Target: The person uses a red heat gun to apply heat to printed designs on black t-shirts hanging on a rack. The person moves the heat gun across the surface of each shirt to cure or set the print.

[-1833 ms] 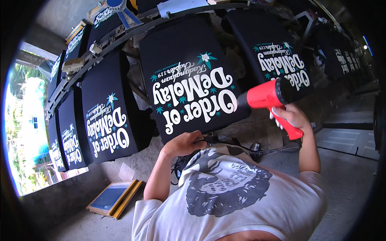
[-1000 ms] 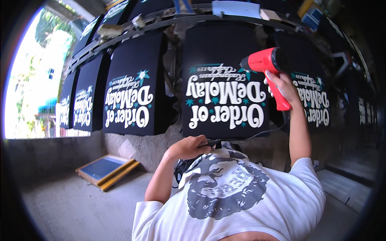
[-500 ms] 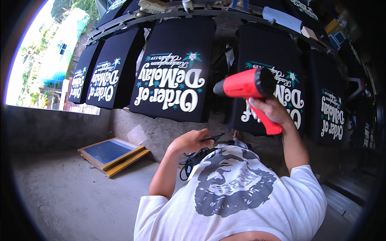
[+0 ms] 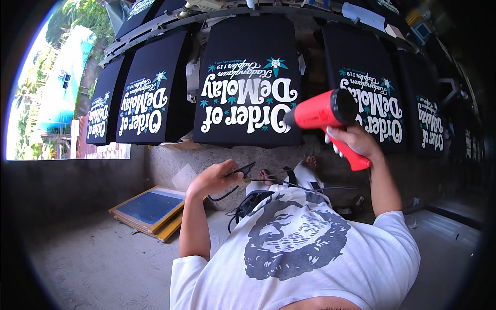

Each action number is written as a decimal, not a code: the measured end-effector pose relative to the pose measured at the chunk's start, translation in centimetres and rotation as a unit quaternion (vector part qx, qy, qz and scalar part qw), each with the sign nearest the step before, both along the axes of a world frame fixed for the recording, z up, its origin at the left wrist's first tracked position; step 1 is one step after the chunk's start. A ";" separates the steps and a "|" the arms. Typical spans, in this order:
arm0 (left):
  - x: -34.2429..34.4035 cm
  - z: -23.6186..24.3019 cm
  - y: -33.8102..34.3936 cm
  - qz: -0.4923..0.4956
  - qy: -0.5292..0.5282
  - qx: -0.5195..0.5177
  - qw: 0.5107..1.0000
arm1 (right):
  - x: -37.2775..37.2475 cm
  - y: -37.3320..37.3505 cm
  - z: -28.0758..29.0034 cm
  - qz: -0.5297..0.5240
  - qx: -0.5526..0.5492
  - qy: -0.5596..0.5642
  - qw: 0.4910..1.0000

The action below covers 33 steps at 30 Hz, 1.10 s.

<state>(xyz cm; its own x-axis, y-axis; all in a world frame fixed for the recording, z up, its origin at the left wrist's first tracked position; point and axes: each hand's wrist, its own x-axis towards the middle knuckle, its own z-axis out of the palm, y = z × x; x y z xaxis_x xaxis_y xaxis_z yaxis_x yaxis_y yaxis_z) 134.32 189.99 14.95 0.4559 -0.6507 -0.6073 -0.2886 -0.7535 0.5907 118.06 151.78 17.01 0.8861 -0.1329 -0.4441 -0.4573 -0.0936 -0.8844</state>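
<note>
My right hand (image 4: 356,140) is closed round the handle of a red heat gun (image 4: 319,111) with a black nozzle and black rear end. The nozzle points left, by the lower right corner of a black T-shirt (image 4: 248,46) with white and teal print, spread flat on a board. To the right, a second printed black T-shirt (image 4: 354,49) lies partly behind the gun. My left hand (image 4: 214,176) is closed on a black cord (image 4: 225,195), low in front of the middle shirt. Part of the cord hangs below this hand; what its fingers cover is hidden.
More printed black shirts (image 4: 150,57) line the row on both sides, below a metal rail (image 4: 155,23). Wood-framed printing screens (image 4: 150,208) lie stacked on the concrete floor at left. A low concrete wall (image 4: 77,178) runs under the bright opening.
My left hand has moved left, away from my body, with the cord. The heat gun has shifted slightly right and down in view. The middle shirt now appears farther right and fuller in view.
</note>
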 end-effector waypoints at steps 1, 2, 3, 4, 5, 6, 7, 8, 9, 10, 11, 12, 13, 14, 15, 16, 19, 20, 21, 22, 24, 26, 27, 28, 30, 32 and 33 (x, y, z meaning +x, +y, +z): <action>0.6 0.3 0.0 -0.013 -0.004 0.001 1.000 | -0.3 0.4 0.4 0.034 0.015 0.019 0.999; 1.1 0.6 -0.3 -0.027 -0.009 0.000 1.000 | -0.5 0.9 0.8 0.049 0.034 0.013 0.998; 1.4 0.8 -0.6 -0.040 -0.014 -0.001 0.999 | -0.5 1.1 0.8 0.043 0.022 0.012 0.999; 1.4 1.0 -1.0 -0.045 -0.011 -0.014 0.999 | -0.4 1.0 0.5 0.036 0.010 0.011 0.999; 1.4 1.1 -1.6 -0.051 -0.006 -0.029 0.998 | -0.3 1.0 0.3 0.029 -0.004 0.012 0.999; 1.3 1.0 -2.2 -0.057 -0.002 -0.043 0.997 | 0.0 1.2 0.0 -0.019 -0.029 -0.006 0.999; 1.2 0.5 -2.6 -0.067 0.008 -0.059 0.996 | 0.3 1.3 0.0 -0.055 -0.045 -0.019 0.997; 1.2 -0.3 -2.9 -0.076 0.015 -0.074 0.994 | 0.7 1.2 0.0 -0.064 -0.071 -0.013 0.995; 1.2 -1.0 -3.3 -0.084 0.023 -0.089 0.992 | 1.0 1.1 -0.2 -0.072 -0.096 -0.007 0.993; 1.3 -1.4 -3.7 -0.099 0.027 -0.085 0.991 | 0.9 0.9 -0.3 -0.051 -0.084 -0.008 0.995; 1.3 -1.7 -4.1 -0.104 0.034 -0.083 0.991 | 0.8 1.0 -0.2 -0.031 -0.071 -0.008 0.997; 1.2 -2.0 -4.4 -0.109 0.040 -0.081 0.990 | 0.5 0.8 0.3 0.013 -0.038 0.014 0.999; 1.3 -2.1 -4.9 -0.114 0.046 -0.079 0.989 | 0.4 0.8 0.9 0.030 -0.029 0.013 0.999; 1.5 -2.1 -5.4 -0.133 0.043 -0.046 0.989 | 0.3 0.6 1.2 0.045 -0.029 0.017 0.998; 1.6 -2.2 -5.8 -0.132 0.041 -0.048 0.989 | 0.3 0.4 1.2 0.061 -0.030 0.020 0.997; 1.6 -2.3 -6.0 -0.131 0.039 -0.050 0.989 | 0.4 -0.2 0.9 0.043 -0.041 0.017 0.998; 1.7 -2.8 -7.0 -0.125 0.047 -0.061 0.989 | 1.2 -2.2 -0.6 -0.015 -0.084 0.006 0.996; 1.9 -3.0 -7.3 -0.121 0.050 -0.064 0.989 | 1.4 -2.4 -1.0 -0.020 -0.084 -0.004 0.996; 2.0 -3.1 -7.8 -0.120 0.050 -0.063 0.990 | 1.6 -2.5 -1.2 -0.025 -0.083 -0.014 0.996; 2.1 -3.2 -8.3 -0.118 0.051 -0.062 0.990 | 1.6 -2.7 -1.2 0.005 -0.051 -0.007 0.999; 2.1 -3.5 -9.0 -0.123 0.046 -0.063 0.989 | 1.8 -2.5 -1.1 0.070 0.005 0.014 0.997; 2.4 -3.7 -9.5 -0.137 0.033 -0.069 0.988 | 2.6 -2.5 -1.2 0.099 0.016 0.015 0.995; 2.4 -3.6 -9.6 -0.130 0.039 -0.082 0.987 | 3.1 -2.7 -1.2 0.099 0.024 0.017 0.995; 2.4 -3.4 -9.6 -0.123 0.044 -0.094 0.987 | 3.8 -2.9 -1.2 0.076 0.004 0.005 0.997; 2.7 -2.9 -9.6 -0.113 0.055 -0.102 0.987 | 5.0 -3.4 -2.2 0.022 -0.046 -0.037 0.998; 3.0 -2.4 -9.5 -0.106 0.068 -0.095 0.987 | 5.8 -3.3 -2.5 0.016 -0.055 -0.056 0.997; 3.2 -2.3 -9.4 -0.106 0.072 -0.077 0.989 | 6.0 -3.1 -2.4 0.028 -0.044 -0.038 0.998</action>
